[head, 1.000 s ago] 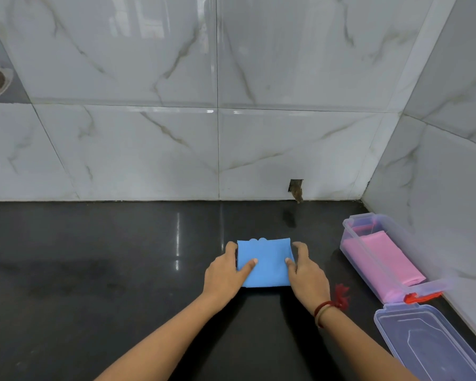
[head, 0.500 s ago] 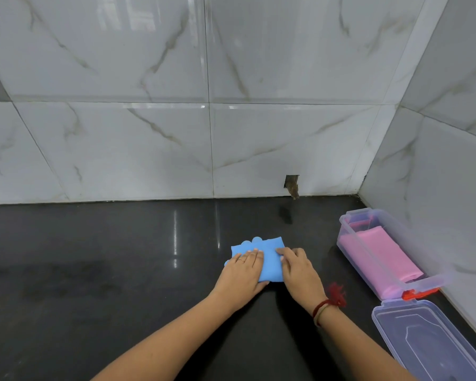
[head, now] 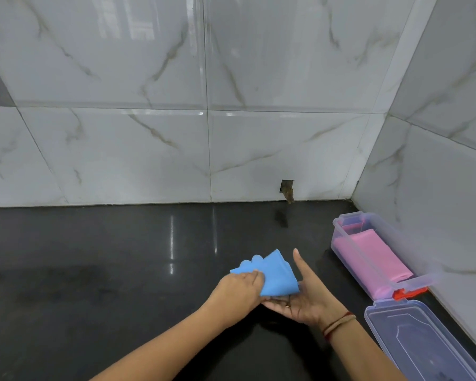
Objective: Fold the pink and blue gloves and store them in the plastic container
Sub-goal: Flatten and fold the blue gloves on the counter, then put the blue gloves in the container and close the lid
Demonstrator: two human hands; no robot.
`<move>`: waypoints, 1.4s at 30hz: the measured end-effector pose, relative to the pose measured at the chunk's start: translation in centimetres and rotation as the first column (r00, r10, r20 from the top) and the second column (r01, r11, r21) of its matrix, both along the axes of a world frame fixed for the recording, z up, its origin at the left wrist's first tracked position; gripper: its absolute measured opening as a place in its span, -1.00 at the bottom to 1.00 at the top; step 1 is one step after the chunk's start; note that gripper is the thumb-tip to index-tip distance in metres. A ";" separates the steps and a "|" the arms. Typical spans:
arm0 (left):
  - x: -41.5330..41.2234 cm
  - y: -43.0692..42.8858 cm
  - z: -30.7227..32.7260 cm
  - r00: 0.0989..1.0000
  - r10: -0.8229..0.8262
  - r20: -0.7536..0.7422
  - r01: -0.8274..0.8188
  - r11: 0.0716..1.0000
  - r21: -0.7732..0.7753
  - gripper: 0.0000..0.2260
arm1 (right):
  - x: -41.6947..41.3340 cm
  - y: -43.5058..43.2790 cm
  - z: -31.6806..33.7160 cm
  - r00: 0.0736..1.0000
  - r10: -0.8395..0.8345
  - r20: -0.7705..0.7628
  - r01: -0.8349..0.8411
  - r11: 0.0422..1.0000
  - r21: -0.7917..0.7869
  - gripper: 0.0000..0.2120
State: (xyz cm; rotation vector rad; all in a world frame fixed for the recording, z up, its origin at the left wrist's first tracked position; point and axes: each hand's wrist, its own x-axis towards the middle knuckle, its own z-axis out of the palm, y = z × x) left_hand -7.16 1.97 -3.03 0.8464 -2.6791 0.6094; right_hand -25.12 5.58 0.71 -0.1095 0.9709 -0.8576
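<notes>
A folded blue glove [head: 276,276] is lifted off the black counter, tilted, with its fingertips pointing left and away. My left hand [head: 238,291] pinches its left edge from above. Under the glove lies my right hand [head: 302,295], palm up with the fingers spread, and the glove's right corner rests on the palm. A folded pink glove [head: 374,257] lies inside the clear plastic container [head: 341,229] at the right, by the side wall.
The container's clear lid [head: 423,342] lies flat on the counter just in front of it, with a red latch [head: 408,293] between the two. Marble wall tiles close off the back and the right side. A small hole [head: 287,189] sits low in the back wall.
The blue glove was flat on the counter under both hands. Now it is picked up and tilted, my right hand has turned palm up beneath it, and my left hand grips its edge.
</notes>
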 end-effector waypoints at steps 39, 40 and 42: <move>-27.3 -10.0 10.7 0.792 0.446 -0.418 0.361 0.210 0.909 -0.78 | -21.9 1.1 5.7 0.323 -0.573 -0.753 0.083 0.810 -0.580 -0.88; -27.7 -10.1 10.4 0.812 0.413 -0.413 0.330 0.259 0.908 -0.77 | -22.2 0.8 5.6 0.273 -0.551 -0.789 0.046 0.827 -0.561 -0.87; -28.3 -10.3 9.7 0.853 0.350 -0.387 0.264 0.350 0.899 -0.74 | -22.5 0.4 5.1 0.167 -0.453 -0.876 -0.051 0.883 -0.466 -0.81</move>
